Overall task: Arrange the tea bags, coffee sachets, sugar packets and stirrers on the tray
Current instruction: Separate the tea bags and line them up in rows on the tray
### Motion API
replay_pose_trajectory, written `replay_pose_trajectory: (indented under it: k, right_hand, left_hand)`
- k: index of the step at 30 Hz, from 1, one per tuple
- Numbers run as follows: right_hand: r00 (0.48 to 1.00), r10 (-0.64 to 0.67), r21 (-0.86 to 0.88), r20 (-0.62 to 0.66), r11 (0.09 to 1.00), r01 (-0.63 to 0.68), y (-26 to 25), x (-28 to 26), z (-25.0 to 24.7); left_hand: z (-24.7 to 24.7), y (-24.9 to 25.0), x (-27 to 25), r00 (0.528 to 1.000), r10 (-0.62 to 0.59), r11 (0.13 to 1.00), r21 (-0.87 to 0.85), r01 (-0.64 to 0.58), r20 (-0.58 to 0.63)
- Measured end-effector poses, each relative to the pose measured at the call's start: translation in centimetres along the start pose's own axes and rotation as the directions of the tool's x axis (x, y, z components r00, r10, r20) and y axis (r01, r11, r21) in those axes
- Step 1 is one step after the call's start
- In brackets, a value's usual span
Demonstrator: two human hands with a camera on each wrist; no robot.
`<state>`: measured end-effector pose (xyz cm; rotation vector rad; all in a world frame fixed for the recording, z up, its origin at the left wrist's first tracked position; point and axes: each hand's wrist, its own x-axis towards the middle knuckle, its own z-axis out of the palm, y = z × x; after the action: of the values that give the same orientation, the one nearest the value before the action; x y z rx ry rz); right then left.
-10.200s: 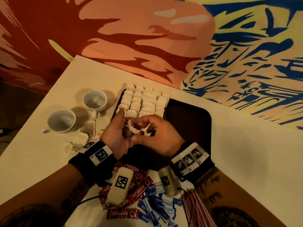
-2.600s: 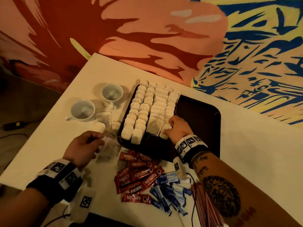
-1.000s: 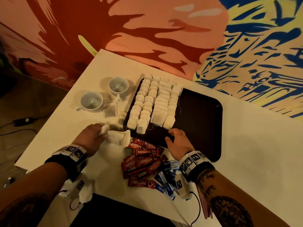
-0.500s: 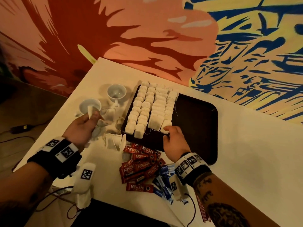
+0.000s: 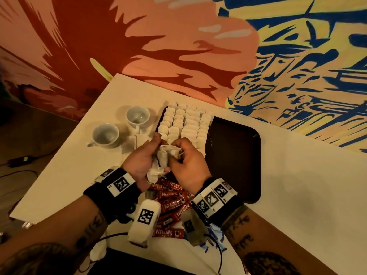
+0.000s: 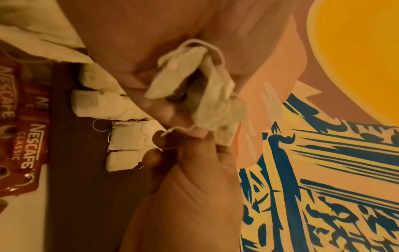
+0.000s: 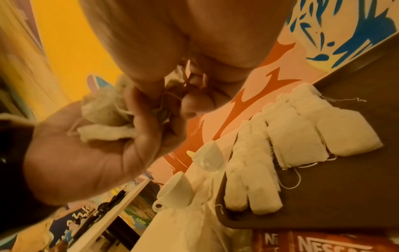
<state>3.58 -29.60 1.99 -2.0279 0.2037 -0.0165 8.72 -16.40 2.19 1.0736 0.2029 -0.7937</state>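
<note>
**Tea bags in hand, strings tangled: separation under way above the tray's near-left corner**

I hold both hands together just above the near-left corner of the tray [image 5: 234, 155]. My left hand [image 5: 142, 163] is cupped with its fingers curled round a loose bunch of tea bags [image 5: 161, 161]; my right hand [image 5: 188, 165] pinches at the top of that bunch between thumb and fingertips. In the left wrist view a white string [image 6: 212, 51] loops over the bags, so I judge the step in hand to be freeing one bag from the tangle.

To do this well, I advise keeping the left grip light, since the paper looks thin and would tear under a pull. The right grip should take one bag by its body, not its string, and draw it away slowly until the strings part. It then belongs at the near end of the tea bag rows [image 5: 184, 124], which fill the left part of the tray from its far edge toward me. It must be laid down without dragging across placed bags, whose loose strings could catch.

The right part of the tray is bare. The coffee sachets [image 5: 172, 201] lie on the tabletop [image 5: 297, 185] just off the tray's near edge, under my wrists; the blue sugar packets [image 5: 216, 233] are mostly hidden behind my right wrist. I cannot see the stirrers. Two cups [image 5: 121, 126] stand by the tray's left edge.
</note>
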Motion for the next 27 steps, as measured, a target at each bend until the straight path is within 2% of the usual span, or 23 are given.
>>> replay_pose_trajectory:
  k: [5,8,11,17,19,22,25,27]
  right_hand:
    - [0.999,-0.002,-0.111,0.032,0.994,0.006,0.2,-0.5,-0.5]
    - [0.999,0.009,-0.036,0.053,0.999,-0.007,0.5,-0.6,-1.1]
    - [0.992,0.097,0.058,0.078,0.993,-0.102,0.6,-0.6,-2.0]
    - [0.977,0.215,0.226,-0.017,0.952,-0.205,0.8,0.2,-4.3]
    - [0.970,0.241,0.163,0.024,0.957,-0.241,1.5,0.3,-5.2]
    - [0.958,0.212,-0.041,0.196,0.977,-0.208,2.0,0.1,-6.4]
    - [0.937,0.165,-0.233,0.309,0.968,-0.093,2.1,0.2,-7.1]
    - [0.943,0.150,-0.253,0.297,0.965,-0.074,2.3,0.1,-7.1]
  left_hand:
    - [0.2,-1.0,0.7,0.996,-0.035,0.983,0.178,0.050,-0.083]
    - [0.3,-0.8,0.8,0.993,-0.075,0.991,0.107,0.084,-0.088]
    - [-0.1,-1.1,1.2,0.993,-0.108,0.978,0.177,0.113,-0.041]
    - [0.3,-1.8,1.2,0.990,0.041,0.950,0.313,0.003,-0.134]
    - [0.3,-2.0,1.1,0.986,0.109,0.927,0.372,-0.054,-0.128]
    - [0.2,-2.3,1.2,0.981,0.169,0.866,0.490,-0.103,-0.092]
    - [0.3,-2.4,1.1,0.989,0.131,0.738,0.659,-0.145,0.071]
    - [0.5,-2.3,1.2,0.987,0.117,0.655,0.739,-0.157,0.106]
